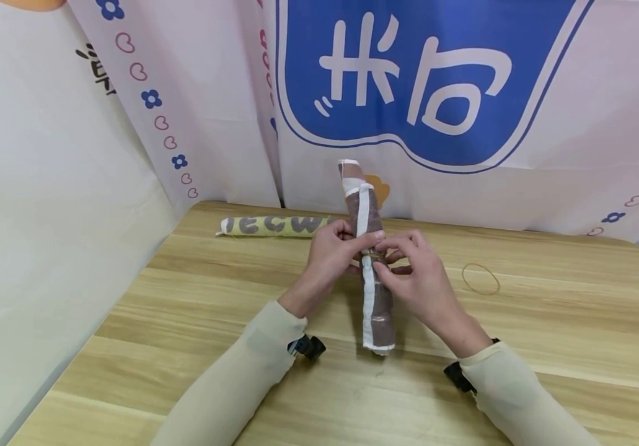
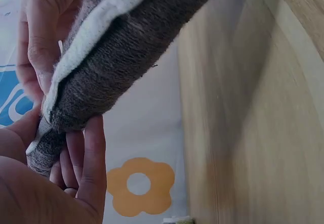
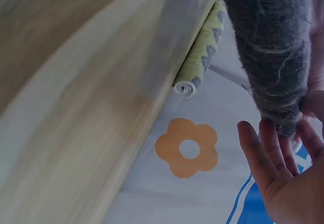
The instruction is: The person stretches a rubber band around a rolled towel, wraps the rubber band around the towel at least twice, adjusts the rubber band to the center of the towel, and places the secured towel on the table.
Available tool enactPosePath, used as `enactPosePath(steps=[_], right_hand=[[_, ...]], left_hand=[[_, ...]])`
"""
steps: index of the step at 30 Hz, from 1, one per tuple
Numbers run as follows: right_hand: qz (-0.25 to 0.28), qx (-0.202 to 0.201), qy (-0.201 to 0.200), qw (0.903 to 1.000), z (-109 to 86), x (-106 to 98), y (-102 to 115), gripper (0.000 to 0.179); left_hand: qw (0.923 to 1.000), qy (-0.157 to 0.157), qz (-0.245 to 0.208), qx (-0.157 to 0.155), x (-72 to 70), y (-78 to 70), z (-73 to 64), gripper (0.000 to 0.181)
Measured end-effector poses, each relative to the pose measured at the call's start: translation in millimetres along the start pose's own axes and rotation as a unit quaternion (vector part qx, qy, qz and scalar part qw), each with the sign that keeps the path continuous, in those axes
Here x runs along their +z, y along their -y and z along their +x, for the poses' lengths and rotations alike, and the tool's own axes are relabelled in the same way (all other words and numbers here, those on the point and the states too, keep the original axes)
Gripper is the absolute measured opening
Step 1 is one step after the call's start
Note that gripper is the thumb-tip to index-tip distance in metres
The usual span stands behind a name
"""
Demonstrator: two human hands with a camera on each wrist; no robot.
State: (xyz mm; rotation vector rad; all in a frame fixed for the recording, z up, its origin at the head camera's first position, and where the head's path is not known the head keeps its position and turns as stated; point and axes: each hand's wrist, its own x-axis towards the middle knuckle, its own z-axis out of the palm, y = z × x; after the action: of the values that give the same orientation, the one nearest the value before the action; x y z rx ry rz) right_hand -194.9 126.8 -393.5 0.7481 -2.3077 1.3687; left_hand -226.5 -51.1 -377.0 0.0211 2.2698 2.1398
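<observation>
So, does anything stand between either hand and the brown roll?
Nothing visible does: the left hand and right hand both touch the brown roll. The green roll lies behind the left hand, the loose rubber band beyond the right; neither is between.

The held cloth (image 1: pixel 376 291) is grey-brown with white edging, the far cloth (image 1: pixel 274 226) yellow-green with grey letters, the sleeves (image 1: pixel 230 378) cream, the table (image 1: pixel 570 322) streaked pale brown.

A wooden table (image 1: pixel 146 347) carries a yellow-green roll (image 1: pixel 274 226) and rubber band (image 1: pixel 499 285).
</observation>
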Motion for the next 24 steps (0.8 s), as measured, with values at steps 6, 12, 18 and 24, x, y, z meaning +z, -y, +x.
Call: enactPosePath(steps=[6, 12, 18, 24], right_hand=[[-0.054, -0.04, 0.0, 0.9978, -0.8, -1.9, -0.1, 0.023], [-0.082, -0.024, 0.038, 0.9956, 0.3, -1.8, 0.4, 0.021], [-0.101, -0.031, 0.042, 0.9936, 0.2, -0.4, 0.0, 0.021], [-0.026, 0.054, 0.028, 0.9978, -0.6, 1.8, -1.8, 0.027]], left_hand=[[0.9998, -0.006, 0.021, 0.002, 1.5, 0.8, 1.8, 0.042], [0.9979, -0.021, 0.058, 0.019, 2.9, -2.2, -0.6, 0.04], [0.9972, -0.021, 0.068, 0.024, 2.8, -1.6, -2.2, 0.041], [0.9994, -0.02, -0.025, 0.014, 0.1, 1.9, 1.7, 0.039]])
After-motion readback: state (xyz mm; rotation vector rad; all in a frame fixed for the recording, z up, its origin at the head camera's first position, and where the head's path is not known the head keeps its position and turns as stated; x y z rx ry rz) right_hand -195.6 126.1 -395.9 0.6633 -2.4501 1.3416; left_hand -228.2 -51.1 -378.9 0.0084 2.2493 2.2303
